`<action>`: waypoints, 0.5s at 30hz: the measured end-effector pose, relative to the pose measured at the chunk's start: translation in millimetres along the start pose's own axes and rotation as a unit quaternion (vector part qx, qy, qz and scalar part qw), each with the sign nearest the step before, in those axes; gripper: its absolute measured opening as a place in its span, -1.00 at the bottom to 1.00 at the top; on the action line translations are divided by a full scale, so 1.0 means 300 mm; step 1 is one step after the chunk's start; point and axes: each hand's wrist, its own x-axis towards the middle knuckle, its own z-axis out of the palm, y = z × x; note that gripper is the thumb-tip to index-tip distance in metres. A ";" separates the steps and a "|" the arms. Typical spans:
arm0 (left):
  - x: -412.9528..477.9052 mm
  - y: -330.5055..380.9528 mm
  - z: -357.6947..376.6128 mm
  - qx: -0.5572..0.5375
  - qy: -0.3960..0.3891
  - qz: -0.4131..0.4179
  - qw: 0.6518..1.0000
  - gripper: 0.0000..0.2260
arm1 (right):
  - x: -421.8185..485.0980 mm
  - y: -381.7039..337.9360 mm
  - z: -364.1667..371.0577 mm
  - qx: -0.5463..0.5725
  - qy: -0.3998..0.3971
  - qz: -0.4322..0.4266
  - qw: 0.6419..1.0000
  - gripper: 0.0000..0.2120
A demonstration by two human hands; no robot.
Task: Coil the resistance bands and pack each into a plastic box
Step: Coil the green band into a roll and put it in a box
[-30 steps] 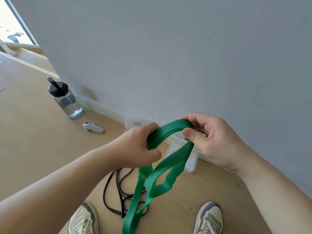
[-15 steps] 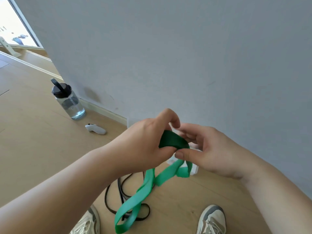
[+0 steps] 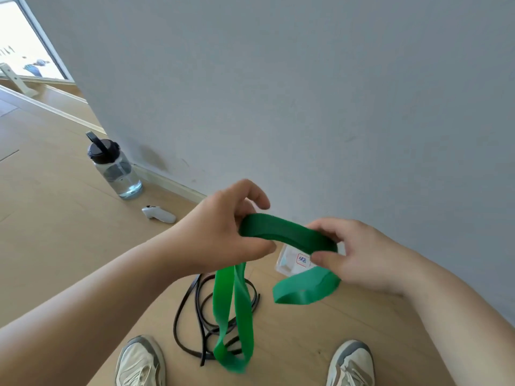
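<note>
A wide green resistance band (image 3: 287, 231) stretches between my two hands in front of the wall. My left hand (image 3: 223, 232) pinches its left end, and a long loop hangs from there down to the floor between my shoes. My right hand (image 3: 359, 252) pinches the right end, where a short loop curls under. A thin black resistance band (image 3: 195, 310) lies tangled on the wooden floor below. A clear plastic box (image 3: 289, 260) with a red-framed label lies on the floor by the wall, partly hidden behind the green band and my right hand.
A clear water bottle (image 3: 117, 168) with a black lid stands by the baseboard at the left. A small white controller (image 3: 158, 214) lies near it. My two shoes (image 3: 139, 360) are at the bottom edge. The grey wall fills the upper view.
My hands have drawn apart, pulling the folded green band out into a flat span between them. The hanging loop has shifted to the right and swings lower.
</note>
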 end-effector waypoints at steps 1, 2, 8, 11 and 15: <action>-0.008 0.020 0.003 -0.024 0.017 0.017 0.999 -0.68 | 0.000 -0.004 0.007 0.013 -0.014 -0.008 1.000 -0.70; -0.016 0.035 0.011 -0.035 0.032 0.034 0.998 -0.69 | -0.003 -0.014 0.016 0.032 -0.016 -0.026 0.999 -0.64; -0.029 0.041 0.058 -0.028 0.063 0.079 0.994 -0.69 | -0.015 -0.082 0.035 0.090 0.044 -0.116 0.988 -0.58; -0.014 0.006 0.060 0.015 0.017 0.097 0.995 -0.55 | -0.016 -0.096 0.047 0.076 0.075 -0.121 0.987 -0.66; -0.013 -0.019 0.089 0.063 -0.023 0.098 0.993 -0.35 | -0.007 -0.082 0.042 0.122 0.105 -0.110 0.981 -0.69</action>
